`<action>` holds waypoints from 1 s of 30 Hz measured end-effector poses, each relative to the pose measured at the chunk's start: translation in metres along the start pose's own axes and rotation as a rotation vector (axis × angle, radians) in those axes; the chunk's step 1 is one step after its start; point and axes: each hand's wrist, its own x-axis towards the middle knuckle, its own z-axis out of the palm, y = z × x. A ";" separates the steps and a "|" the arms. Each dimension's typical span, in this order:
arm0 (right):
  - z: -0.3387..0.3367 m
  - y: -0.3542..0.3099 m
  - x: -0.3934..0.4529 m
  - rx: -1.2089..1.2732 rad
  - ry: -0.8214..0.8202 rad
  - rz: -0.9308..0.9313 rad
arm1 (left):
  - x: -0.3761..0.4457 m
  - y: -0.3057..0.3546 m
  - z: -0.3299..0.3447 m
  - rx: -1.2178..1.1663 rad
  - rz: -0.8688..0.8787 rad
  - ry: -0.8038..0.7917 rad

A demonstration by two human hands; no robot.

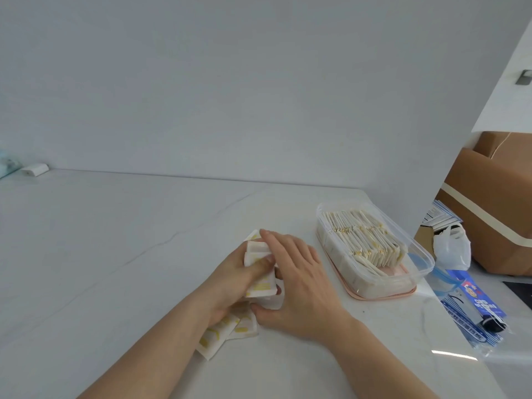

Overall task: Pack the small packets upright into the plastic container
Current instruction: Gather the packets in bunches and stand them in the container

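Loose packets (221, 334) lie on the white worktop (115, 254) under the left wrist. Left hand (236, 279) clamps its grip on a small stack of packets (260, 279), while the right hand (299, 279) curls round the stack's far side. Just right, the plastic container (374, 251) holds a row of upright packets (365, 240).

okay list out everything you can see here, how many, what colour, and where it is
plastic container: one, clear on a pink base, right of hands, part filled with upright packets
loose packets: several, white and yellow, on countertop under the hands
countertop: one, white marbled
blue package: one, near right edge
plastic bag: one, white, far right
cardboard box: one, brown, far right
small white object: one, far left
left hand: grips a packet stack
right hand: steadies that stack
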 end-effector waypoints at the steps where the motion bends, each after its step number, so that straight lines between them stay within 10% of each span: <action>1: 0.002 -0.001 0.000 -0.017 -0.017 -0.016 | -0.001 0.000 0.002 0.070 0.023 0.004; 30: 0.007 0.002 0.000 -0.131 0.055 -0.015 | 0.002 -0.004 0.002 0.241 0.034 0.083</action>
